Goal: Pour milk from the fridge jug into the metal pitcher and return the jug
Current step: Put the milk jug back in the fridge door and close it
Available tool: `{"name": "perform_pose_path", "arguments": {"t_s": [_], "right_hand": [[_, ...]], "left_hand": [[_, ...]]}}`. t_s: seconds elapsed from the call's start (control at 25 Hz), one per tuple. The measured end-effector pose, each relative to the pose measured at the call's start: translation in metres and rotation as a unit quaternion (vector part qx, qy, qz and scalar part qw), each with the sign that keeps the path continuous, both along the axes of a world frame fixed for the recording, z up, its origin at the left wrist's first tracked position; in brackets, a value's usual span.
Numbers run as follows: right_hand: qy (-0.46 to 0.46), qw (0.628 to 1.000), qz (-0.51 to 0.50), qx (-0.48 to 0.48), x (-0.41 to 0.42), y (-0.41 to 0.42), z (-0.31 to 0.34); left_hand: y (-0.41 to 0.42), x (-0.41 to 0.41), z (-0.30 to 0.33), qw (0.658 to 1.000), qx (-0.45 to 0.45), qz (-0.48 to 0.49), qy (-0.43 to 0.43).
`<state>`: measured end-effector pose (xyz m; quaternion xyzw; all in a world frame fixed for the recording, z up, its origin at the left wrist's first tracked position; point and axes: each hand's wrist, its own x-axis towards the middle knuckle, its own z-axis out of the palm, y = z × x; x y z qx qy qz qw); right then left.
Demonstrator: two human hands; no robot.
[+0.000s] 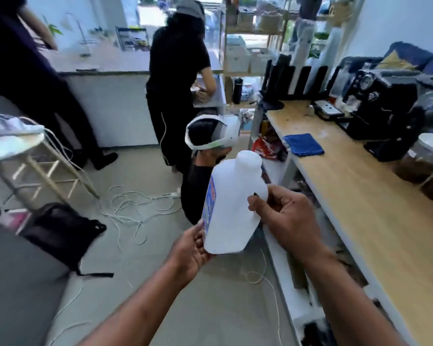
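A white plastic milk jug [231, 208] with a blue and red label on its left side is held in the air over the floor, left of the wooden counter. Its white cap is on. My left hand [191, 248] cups the jug's bottom left corner. My right hand [285, 216] grips the jug's handle side near the shoulder. The jug is tilted slightly to the right. No metal pitcher shows in this view, and no fridge can be made out.
A long wooden counter [360, 196] runs along the right with a blue cloth [303, 144], a black espresso machine [383, 106] and jars. A crouching person in a white headset [210, 136] is just beyond the jug. Two people stand further back. Cables [135, 203], a black bag [63, 231] and a stool [35, 166] are on the floor at left.
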<state>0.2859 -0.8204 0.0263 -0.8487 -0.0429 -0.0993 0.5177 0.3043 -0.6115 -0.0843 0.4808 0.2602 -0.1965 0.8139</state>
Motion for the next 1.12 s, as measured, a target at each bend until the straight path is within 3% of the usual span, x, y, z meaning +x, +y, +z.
{"name": "perform_pose_path", "arguments": {"t_s": [0.16, 0.32, 0.64, 0.96, 1.12], "right_hand": [[0.004, 0.997, 0.075, 0.007, 0.027, 0.044, 0.000], [0.021, 0.982, 0.188, 0.000, 0.051, 0.110, 0.005], [0.059, 0.910, 0.406, -0.058, 0.033, 0.230, 0.001], [0.026, 0.834, 0.543, -0.099, -0.022, 0.345, -0.001], [-0.001, 0.819, 0.562, -0.117, -0.048, 0.409, -0.003]], "left_hand": [[0.041, -0.009, 0.000, 0.997, -0.009, 0.067, 0.021], [0.093, -0.034, 0.002, 0.978, -0.012, 0.209, 0.018], [0.151, -0.132, -0.001, 0.894, -0.010, 0.449, 0.014], [0.213, -0.207, -0.012, 0.806, -0.039, 0.590, 0.003], [0.265, -0.231, -0.017, 0.780, -0.041, 0.624, 0.000]]}}
